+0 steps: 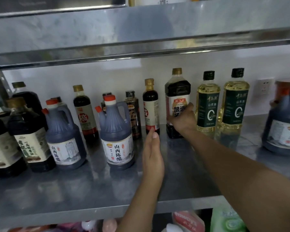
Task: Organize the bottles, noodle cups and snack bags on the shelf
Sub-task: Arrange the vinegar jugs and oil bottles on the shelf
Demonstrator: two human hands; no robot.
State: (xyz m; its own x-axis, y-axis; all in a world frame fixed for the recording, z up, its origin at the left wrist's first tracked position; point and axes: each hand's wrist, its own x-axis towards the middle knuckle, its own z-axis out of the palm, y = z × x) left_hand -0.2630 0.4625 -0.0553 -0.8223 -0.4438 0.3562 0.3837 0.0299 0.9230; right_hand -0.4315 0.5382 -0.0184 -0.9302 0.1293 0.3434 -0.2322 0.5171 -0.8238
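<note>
My right hand (pixel 182 120) grips a tall dark soy sauce bottle (pixel 177 91) with a gold cap and white label, standing at the back of the steel shelf (pixel 94 186). My left hand (pixel 152 154) is flat with fingers together, its fingertips touching the base of a slim dark bottle (pixel 150 104) with a red and white label. Just left stands a vinegar jug (pixel 116 133) with an orange cap. Two yellow oil bottles (pixel 208 104) (pixel 235 101) with black caps stand to the right of my right hand.
Several more dark sauce bottles and vinegar jugs (pixel 62 136) fill the shelf's left half. Another vinegar jug (pixel 283 123) stands at the far right. A steel shelf (pixel 141 30) hangs close overhead. Snack bags (pixel 189 221) show on the shelf below.
</note>
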